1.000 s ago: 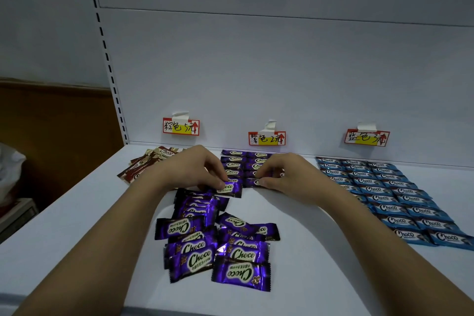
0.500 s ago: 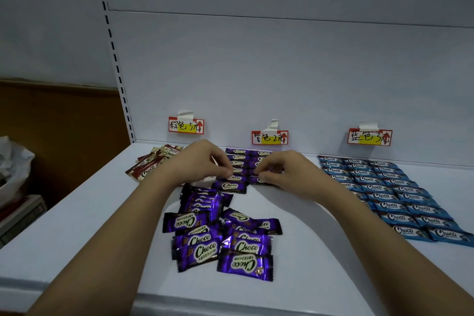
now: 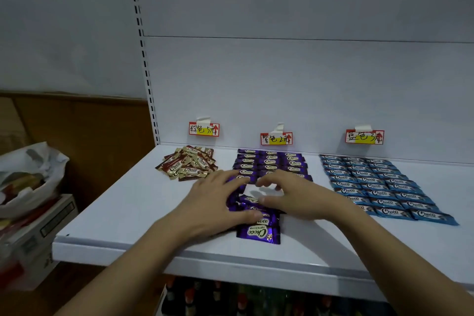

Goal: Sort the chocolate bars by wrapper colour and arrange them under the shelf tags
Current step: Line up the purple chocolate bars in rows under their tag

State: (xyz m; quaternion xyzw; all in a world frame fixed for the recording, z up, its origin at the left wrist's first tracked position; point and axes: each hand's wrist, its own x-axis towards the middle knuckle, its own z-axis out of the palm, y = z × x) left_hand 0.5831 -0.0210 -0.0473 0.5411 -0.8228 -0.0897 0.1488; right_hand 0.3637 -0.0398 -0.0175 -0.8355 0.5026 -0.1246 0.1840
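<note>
Palm-down, left hand (image 3: pixel 213 202) and right hand (image 3: pixel 295 197) (fingers spread, gripping nothing) over loose purple bars (image 3: pixel 257 231).

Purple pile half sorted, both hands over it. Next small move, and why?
Probably: pick one loose purple bar and lay it at the near edge of the purple rows. Left hand and right hand hover over the unsorted pile; blue rows look done.

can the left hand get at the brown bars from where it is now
Probably yes. The left hand rests on the loose purple bars, and the brown bars lie in a heap just beyond and to its left, with only bare shelf between them. Nothing stands in the way.
</note>
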